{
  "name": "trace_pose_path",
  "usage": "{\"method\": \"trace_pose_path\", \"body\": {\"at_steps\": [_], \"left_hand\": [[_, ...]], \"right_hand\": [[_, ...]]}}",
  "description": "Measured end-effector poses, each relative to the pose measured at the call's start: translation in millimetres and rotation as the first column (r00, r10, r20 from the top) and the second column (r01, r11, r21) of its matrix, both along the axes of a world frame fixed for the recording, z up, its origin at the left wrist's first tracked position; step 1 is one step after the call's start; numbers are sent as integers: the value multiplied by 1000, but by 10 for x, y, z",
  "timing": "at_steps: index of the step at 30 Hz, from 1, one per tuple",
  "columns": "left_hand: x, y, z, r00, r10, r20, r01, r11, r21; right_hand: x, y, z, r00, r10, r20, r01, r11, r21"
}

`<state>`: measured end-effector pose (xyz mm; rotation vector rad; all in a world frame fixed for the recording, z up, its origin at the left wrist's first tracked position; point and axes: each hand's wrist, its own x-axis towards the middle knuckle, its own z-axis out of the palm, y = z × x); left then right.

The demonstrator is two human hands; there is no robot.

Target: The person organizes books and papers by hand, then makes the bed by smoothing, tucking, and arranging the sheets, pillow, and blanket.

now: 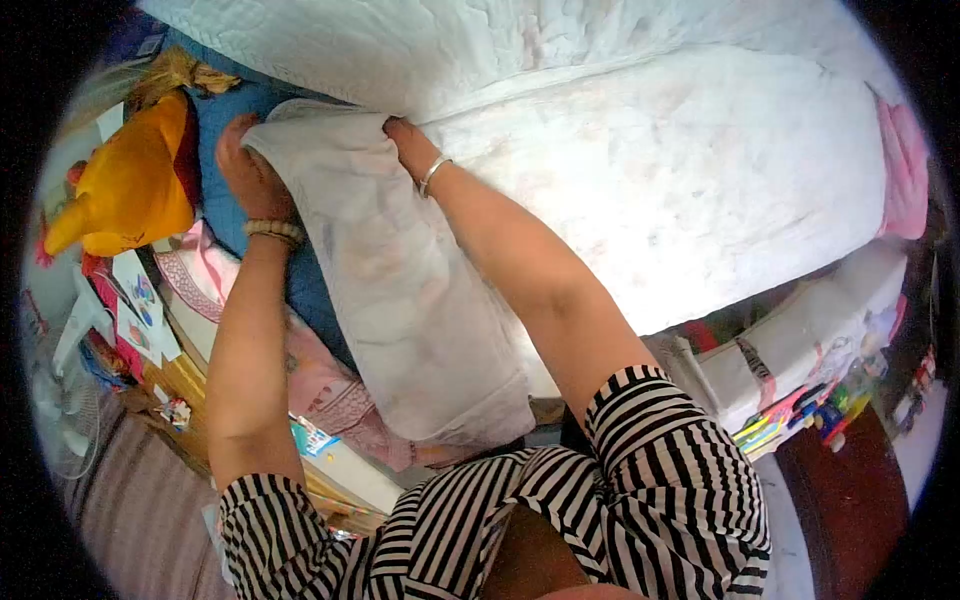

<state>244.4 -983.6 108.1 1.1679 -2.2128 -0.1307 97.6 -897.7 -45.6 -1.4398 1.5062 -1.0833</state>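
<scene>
A long strip of white quilted cloth (pixel 385 260) hangs folded over toward me, with faint pinkish stains on it. Its upper left corner is in my left hand (pixel 258 180), whose fingers are curled at the edge and partly hidden by the cloth. My right hand (pixel 412 148) pinches the upper right edge of the same cloth, its fingertips tucked at the fold. Beneath and to the right, a larger white sheet (pixel 670 180) covers the bed. Blue fabric (pixel 222 205) shows under the cloth on the left.
A yellow-orange plush item (pixel 140 185) lies at the left. Pink patterned fabric (pixel 335 385) hangs along the near side, and a pink cloth (pixel 903 170) at the far right. Papers (pixel 145 310) and a white fan (pixel 75 400) are at lower left; a white wrapped bundle (pixel 790 330) sits right.
</scene>
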Motion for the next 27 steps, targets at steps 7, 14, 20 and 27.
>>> {"method": "trace_pose_path", "body": {"at_steps": [7, 14, 20, 27], "left_hand": [[-93, 22, 36, 1000, -25, 13, 26, 999, -38], [-85, 62, 30, 993, 30, 115, -26, 999, -36], [0, 20, -78, 992, 88, 86, -93, 994, 53], [-18, 25, -52, 988, 86, 127, -85, 996, -17]], "right_hand": [[-63, 232, 267, 614, -432, 661, 225, 898, 378], [-248, -189, 259, 940, 292, -175, -249, 941, 230], [-594, 283, 705, 990, -126, -60, 134, 980, 145], [-1504, 442, 606, 713, -23, -701, 89, 994, 57]]}}
